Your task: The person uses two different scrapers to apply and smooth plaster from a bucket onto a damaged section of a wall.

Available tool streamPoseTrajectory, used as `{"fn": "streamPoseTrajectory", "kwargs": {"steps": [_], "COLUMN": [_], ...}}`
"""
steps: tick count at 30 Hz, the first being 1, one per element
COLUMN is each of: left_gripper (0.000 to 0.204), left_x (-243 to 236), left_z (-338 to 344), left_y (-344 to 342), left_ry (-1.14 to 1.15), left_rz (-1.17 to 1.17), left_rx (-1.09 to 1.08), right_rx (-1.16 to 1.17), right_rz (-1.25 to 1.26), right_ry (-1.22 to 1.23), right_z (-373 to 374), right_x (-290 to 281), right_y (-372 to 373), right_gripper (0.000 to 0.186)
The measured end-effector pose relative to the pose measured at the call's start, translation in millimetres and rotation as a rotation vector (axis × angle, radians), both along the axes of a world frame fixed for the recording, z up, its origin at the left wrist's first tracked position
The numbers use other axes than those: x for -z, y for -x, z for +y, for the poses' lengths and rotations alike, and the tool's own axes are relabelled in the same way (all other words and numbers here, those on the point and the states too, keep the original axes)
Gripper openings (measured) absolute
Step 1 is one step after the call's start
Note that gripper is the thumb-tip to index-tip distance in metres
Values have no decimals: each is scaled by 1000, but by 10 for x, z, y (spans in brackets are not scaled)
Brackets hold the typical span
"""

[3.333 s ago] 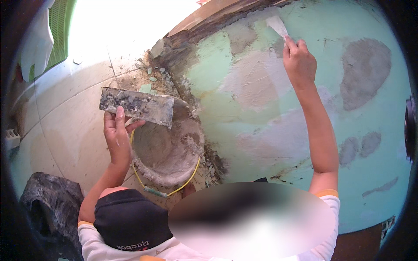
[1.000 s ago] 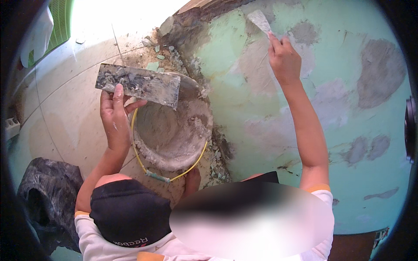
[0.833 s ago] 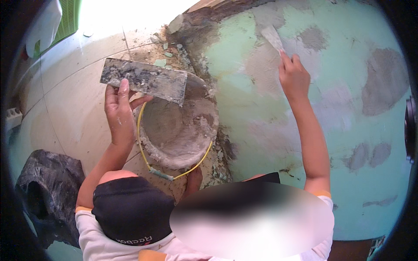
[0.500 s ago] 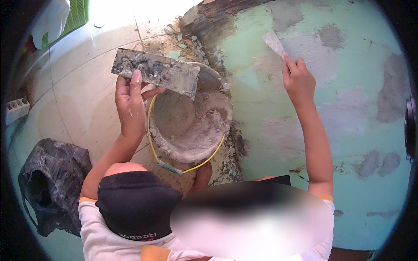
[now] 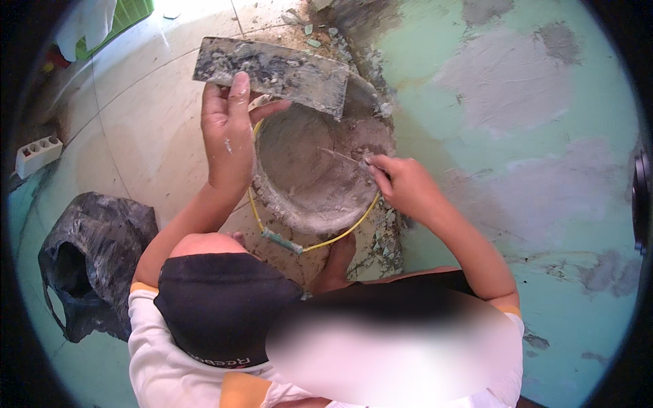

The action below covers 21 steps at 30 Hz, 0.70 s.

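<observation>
My left hand (image 5: 227,136) grips a rectangular flat tool (image 5: 272,71), smeared with dark and pale residue, held over the upper part of a round bucket (image 5: 286,177). The bucket is caked with grey material and has a yellow handle (image 5: 347,234) with a pale green grip. My right hand (image 5: 405,183) is closed on a putty knife (image 5: 340,155), whose thin blade is inside the bucket, over its right half.
A light green wall (image 5: 476,143) with grey patches fills the right. On the tiled floor (image 5: 149,122) are a black plastic bag (image 5: 115,245) at lower left, a white block with holes (image 5: 37,156), broken bits along the wall and a green plastic item (image 5: 115,27).
My right hand and putty knife have left the patched wall and come down leftward into the bucket. My view has shifted, so the bucket and flat tool appear higher and farther right.
</observation>
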<state>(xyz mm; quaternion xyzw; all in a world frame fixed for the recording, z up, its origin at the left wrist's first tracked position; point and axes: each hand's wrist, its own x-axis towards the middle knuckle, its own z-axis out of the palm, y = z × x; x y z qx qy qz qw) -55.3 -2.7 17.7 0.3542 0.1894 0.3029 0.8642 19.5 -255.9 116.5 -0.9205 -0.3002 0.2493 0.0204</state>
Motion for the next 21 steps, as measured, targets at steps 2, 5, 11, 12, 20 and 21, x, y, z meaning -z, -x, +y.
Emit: {"fn": "streamPoseTrajectory", "kwargs": {"steps": [2, 5, 11, 12, 20, 21], "left_gripper": [16, 16, 15, 15, 10, 10], "left_x": [6, 77, 125, 133, 171, 182], "left_z": [-18, -69, -62, -69, -80, -77], "left_y": [-6, -32, -24, -24, -67, -59], "left_ry": [-21, -49, -37, -40, 30, 33], "left_rz": [19, -25, -35, -44, 17, 31], "left_rx": [-2, -12, -25, -27, -50, -54], "right_rx": [12, 19, 53, 7, -204, -217], "right_rz": [3, -73, -142, -141, -201, -214], "right_ry": [67, 72, 147, 181, 134, 112], "right_z": [85, 151, 648, 739, 725, 631], "right_x": [203, 593, 872, 888, 1016, 973], "right_y": [-89, -241, -176, -123, 263, 247], "right_gripper": [21, 22, 16, 15, 18, 18]}}
